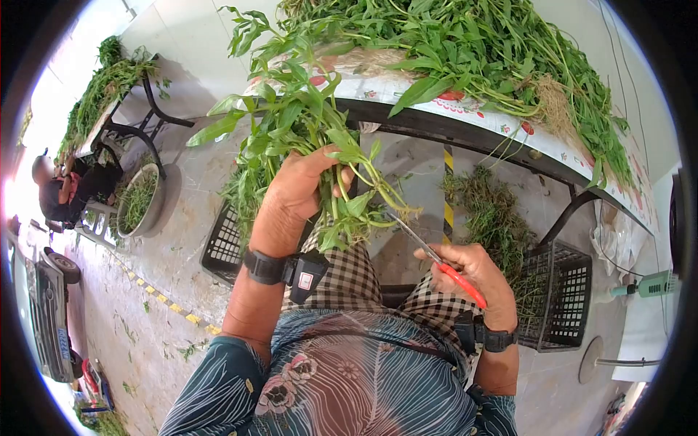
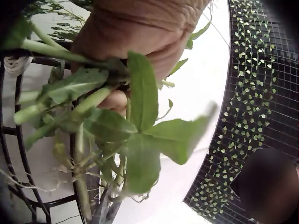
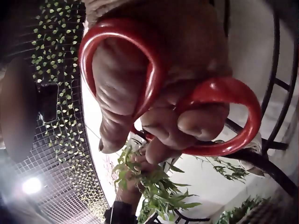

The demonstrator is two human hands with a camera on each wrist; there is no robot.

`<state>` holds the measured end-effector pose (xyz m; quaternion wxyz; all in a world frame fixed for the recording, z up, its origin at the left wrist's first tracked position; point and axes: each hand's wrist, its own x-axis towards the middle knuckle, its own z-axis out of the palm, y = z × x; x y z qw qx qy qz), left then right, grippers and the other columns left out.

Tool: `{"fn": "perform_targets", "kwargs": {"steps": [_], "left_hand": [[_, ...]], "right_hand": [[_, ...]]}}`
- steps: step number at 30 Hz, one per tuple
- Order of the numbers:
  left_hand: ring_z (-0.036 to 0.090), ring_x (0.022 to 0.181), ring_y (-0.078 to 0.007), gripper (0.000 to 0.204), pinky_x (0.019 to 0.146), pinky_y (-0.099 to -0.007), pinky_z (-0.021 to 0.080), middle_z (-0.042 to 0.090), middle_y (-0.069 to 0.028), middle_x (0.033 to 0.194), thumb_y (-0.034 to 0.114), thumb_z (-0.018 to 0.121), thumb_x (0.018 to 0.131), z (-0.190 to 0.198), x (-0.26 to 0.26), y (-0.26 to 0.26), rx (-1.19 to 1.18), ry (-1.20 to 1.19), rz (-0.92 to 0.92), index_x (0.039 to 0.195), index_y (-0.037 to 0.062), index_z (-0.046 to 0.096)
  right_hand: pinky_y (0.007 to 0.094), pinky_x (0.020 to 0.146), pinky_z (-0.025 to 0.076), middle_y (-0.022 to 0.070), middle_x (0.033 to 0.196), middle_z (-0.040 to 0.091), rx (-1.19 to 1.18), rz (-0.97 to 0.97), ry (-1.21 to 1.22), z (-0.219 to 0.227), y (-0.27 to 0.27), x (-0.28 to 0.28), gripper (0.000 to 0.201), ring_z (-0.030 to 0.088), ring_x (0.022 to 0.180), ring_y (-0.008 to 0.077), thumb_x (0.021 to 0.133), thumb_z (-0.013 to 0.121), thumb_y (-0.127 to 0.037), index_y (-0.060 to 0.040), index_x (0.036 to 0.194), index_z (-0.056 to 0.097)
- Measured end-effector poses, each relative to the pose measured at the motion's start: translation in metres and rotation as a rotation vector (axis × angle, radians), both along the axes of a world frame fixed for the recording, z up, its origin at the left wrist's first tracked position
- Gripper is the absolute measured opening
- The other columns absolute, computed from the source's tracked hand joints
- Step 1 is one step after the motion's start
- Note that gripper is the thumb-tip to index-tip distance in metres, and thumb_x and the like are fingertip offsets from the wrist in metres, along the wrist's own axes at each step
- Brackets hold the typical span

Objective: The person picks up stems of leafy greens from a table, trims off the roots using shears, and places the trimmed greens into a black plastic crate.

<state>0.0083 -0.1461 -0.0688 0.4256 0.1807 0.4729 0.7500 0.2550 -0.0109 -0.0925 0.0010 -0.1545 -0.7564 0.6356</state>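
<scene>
My left hand (image 1: 302, 185) grips a bunch of leafy green stems (image 1: 291, 123), leaves pointing up and away, cut ends and thin roots hanging toward my lap. In the left wrist view the fingers curl round the stems (image 2: 93, 100) under the palm. My right hand (image 1: 476, 272) holds red-handled scissors (image 1: 462, 282), whose metal blades reach toward the rooty stem ends just right of the bunch. The right wrist view shows thumb and fingers through the red loops (image 3: 156, 70). Whether the blades touch a stem cannot be told.
A table (image 1: 378, 89) ahead bears a large heap of greens (image 1: 480, 51). Black crates (image 1: 567, 291) stand at both sides below, with plants on the floor (image 1: 487, 218). At the far left are a basin (image 1: 149, 200), a second table and a seated person (image 1: 62, 189).
</scene>
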Motion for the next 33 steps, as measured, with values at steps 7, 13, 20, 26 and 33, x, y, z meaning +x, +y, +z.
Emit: {"fn": "perform_targets", "kwargs": {"steps": [7, 13, 20, 26, 33], "left_hand": [[0.055, 0.053, -0.0129, 0.014, 0.042, -0.0227, 0.044, 0.059, -0.0075, 0.072, 0.008, 0.054, 0.085, 0.003, 0.003, 0.001, 0.004, 0.003, 0.027, 0.092, -0.0037, 0.058], [0.052, 0.051, -0.0131, 0.012, 0.043, -0.0223, 0.042, 0.057, -0.0074, 0.07, 0.007, 0.052, 0.086, 0.003, 0.0, 0.0, 0.018, -0.01, 0.024, 0.089, -0.0034, 0.057], [0.043, 0.053, -0.0108, 0.028, 0.046, -0.0239, 0.034, 0.05, -0.0031, 0.065, 0.021, 0.056, 0.085, -0.011, 0.004, 0.002, 0.081, 0.007, -0.027, 0.101, -0.0019, 0.056], [0.045, 0.051, -0.0115, 0.031, 0.047, -0.0252, 0.038, 0.048, -0.0025, 0.062, 0.024, 0.058, 0.083, -0.021, 0.032, 0.012, 0.106, -0.003, -0.173, 0.101, -0.001, 0.055], [0.046, 0.053, -0.0106, 0.033, 0.047, -0.0235, 0.038, 0.05, -0.0025, 0.065, 0.019, 0.061, 0.081, -0.014, 0.034, 0.011, 0.011, -0.056, -0.152, 0.103, -0.0045, 0.053]], "right_hand": [[0.018, 0.058, 0.047, -0.0026, 0.07, 0.06, -0.038, 0.017, -0.013, -0.002, -0.004, 0.0, 0.041, 0.057, 0.066, 0.0037, 0.072, 0.072, -0.008, -0.0056, 0.111, 0.06], [0.0204, 0.05, 0.043, -0.0009, 0.062, 0.053, -0.063, -0.068, 0.069, -0.01, -0.005, 0.006, 0.048, 0.052, 0.055, 0.0061, 0.071, 0.073, -0.034, 0.0017, 0.101, 0.061], [0.0212, 0.057, 0.044, 0.0074, 0.079, 0.06, -0.374, -0.43, 0.466, -0.013, -0.006, -0.01, 0.047, 0.054, 0.064, 0.0089, 0.075, 0.068, -0.013, -0.0007, 0.113, 0.045], [0.0225, 0.058, 0.046, 0.0072, 0.084, 0.059, -0.392, -0.585, 0.557, 0.003, -0.016, -0.045, 0.041, 0.055, 0.066, 0.01, 0.077, 0.063, -0.002, -0.0016, 0.113, 0.044], [0.0219, 0.06, 0.046, 0.0047, 0.083, 0.057, -0.217, -0.691, 0.557, 0.001, -0.017, -0.045, 0.039, 0.054, 0.069, 0.0086, 0.077, 0.062, 0.001, -0.0022, 0.112, 0.045]]}}
